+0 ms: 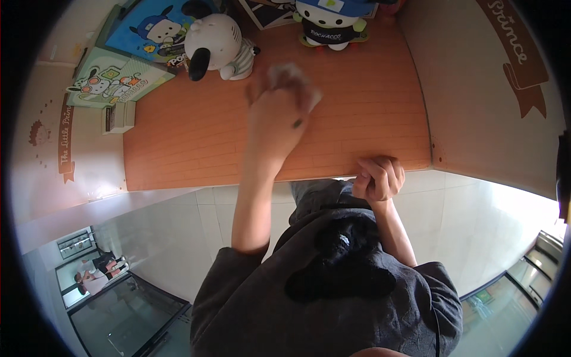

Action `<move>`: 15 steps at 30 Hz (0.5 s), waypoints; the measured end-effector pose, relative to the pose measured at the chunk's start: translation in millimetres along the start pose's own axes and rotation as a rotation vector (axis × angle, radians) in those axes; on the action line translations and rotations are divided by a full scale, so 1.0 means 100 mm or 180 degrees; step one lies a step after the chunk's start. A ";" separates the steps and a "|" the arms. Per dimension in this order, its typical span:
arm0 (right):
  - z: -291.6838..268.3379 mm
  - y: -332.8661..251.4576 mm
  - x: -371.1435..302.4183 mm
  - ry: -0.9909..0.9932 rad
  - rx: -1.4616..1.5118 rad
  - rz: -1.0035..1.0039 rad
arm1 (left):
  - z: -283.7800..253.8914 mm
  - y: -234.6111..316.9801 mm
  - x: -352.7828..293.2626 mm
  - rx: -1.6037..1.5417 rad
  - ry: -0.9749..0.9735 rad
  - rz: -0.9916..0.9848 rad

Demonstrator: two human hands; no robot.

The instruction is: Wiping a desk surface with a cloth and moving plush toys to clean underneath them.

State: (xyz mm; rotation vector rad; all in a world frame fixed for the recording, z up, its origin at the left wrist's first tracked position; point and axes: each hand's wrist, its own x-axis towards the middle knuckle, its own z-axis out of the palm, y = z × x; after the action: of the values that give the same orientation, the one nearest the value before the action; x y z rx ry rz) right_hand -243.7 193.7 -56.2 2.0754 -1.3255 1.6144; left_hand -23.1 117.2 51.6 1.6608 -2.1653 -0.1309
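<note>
With the left hand (276, 116) as the clock's centre, the right hand (380, 178) lies nearest the body, at four o'clock by the front edge of the wood-grain shelf (369, 119). Its fingers curl loosely; nothing shows in it, but I cannot tell what the palm hides. The left hand, over the shelf, is closed around a white wipe (284, 72) at twelve o'clock, just beyond the knuckles. The wipe should be light, limp and easily squashed, and may tear if it is paper; a bunched middle, gripped with fingers and thumb, seems the best hold. It looks pale and crumpled, edges jutting past the blurred fingers; whether it is tissue or cloth, and whether it touches the wood, I cannot tell. Farther off, a white dog figurine (215, 44) with black ears sits at eleven o'clock, and a blue-capped figurine (329, 27) at one.
</note>
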 end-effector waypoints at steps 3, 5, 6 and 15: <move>0.00 -0.01 -0.01 0.0010 0.0056 -0.0022 | 0.47 0.01 0.16 0.0087 0.0101 0.0037; 0.01 0.04 -0.01 0.0035 0.0030 -0.0040 | 0.48 0.20 0.08 0.0393 0.0105 0.0192; 0.00 0.06 -0.01 0.0044 -0.0006 -0.0027 | 0.40 0.28 -0.01 0.0393 0.0103 0.0313; -0.04 0.03 -0.05 -0.0091 -0.0017 -0.0034 | -0.24 0.35 -0.43 0.1373 -0.0589 -0.0251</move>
State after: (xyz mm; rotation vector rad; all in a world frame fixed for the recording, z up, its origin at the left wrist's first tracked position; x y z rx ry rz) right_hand -248.3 196.7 -59.7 2.1068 -1.3239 1.5809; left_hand -36.5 172.3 73.3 2.0387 -2.3899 0.1815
